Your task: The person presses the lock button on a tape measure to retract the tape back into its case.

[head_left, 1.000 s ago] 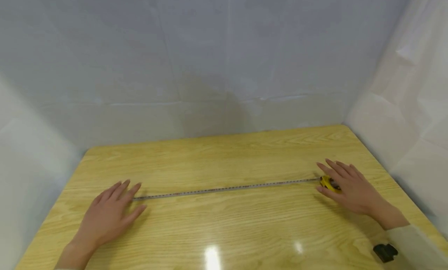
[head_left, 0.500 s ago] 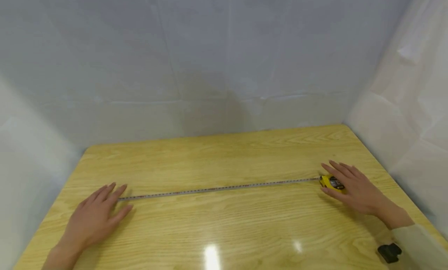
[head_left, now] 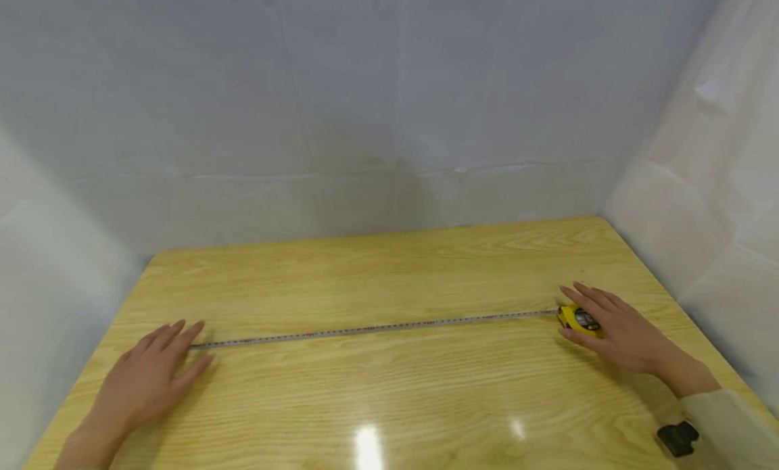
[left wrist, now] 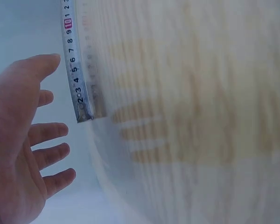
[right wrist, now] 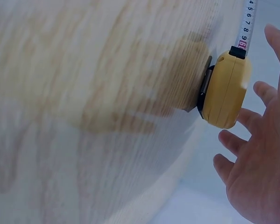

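A yellow and black tape measure (head_left: 572, 318) lies at the right of the wooden table, its printed metal blade (head_left: 371, 330) drawn out in a long straight line to the left. The left hand (head_left: 140, 389) hovers by the blade's far end, fingers spread. In the left wrist view a small gap separates the fingers from the blade (left wrist: 73, 60), whose metal end hook (left wrist: 85, 117) shows bare. Over the case is the right hand (head_left: 623, 335), fingers loosely extended. From the right wrist, the yellow case (right wrist: 226, 91) stands on the table apart from those fingers.
The wooden table (head_left: 389, 274) has rounded back corners. White sheeting (head_left: 389, 118) hangs behind it and along both sides. A small black object (head_left: 677, 438) shows beside the right sleeve (head_left: 724, 423).
The left hand has moved left along the blade, uncovering more of it. The right hand has shifted slightly right, so more of the case shows. The tape measure stays in place.
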`<state>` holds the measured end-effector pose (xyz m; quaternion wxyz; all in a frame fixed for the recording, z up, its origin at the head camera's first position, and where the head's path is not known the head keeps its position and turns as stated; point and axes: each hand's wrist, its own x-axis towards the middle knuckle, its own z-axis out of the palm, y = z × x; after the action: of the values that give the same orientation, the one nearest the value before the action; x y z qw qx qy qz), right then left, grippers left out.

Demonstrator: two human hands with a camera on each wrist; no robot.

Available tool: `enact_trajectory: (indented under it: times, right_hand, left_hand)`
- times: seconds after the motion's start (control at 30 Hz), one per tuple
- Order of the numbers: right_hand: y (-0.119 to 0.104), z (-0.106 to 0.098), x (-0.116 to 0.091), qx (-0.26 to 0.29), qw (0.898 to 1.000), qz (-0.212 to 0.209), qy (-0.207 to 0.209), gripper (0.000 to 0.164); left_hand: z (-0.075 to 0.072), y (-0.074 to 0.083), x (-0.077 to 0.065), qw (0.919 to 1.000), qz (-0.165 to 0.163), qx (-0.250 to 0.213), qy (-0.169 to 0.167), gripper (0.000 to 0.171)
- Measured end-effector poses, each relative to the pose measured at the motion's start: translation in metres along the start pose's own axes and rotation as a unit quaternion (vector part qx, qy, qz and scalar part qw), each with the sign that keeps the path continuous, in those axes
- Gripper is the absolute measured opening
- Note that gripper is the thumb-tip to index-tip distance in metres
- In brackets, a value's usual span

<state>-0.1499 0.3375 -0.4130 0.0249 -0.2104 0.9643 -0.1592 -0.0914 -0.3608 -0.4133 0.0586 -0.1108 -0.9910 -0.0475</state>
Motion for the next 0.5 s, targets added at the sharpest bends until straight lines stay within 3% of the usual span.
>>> enact_trajectory:
  times: [0.2, 0.37, 0.5]
  right_hand:
    - [0.001, 0.002, 0.000, 0.005, 1.000, 0.009, -0.011, 0.075]
    - [0.002, 0.002, 0.001, 0.009, 1.000, 0.013, -0.019, 0.075]
    - [0.001, 0.002, 0.001, 0.014, 1.000, 0.014, -0.023, 0.076]
  left_hand:
    - [0.000, -0.011, 0.000, 0.9999, -0.004, -0.004, -0.010, 0.062]
    - [-0.001, -0.015, -0.003, 0.9986, -0.015, -0.027, -0.043, 0.061]
    - [-0.001, -0.018, -0.004, 0.9985, -0.006, -0.038, -0.039, 0.057]
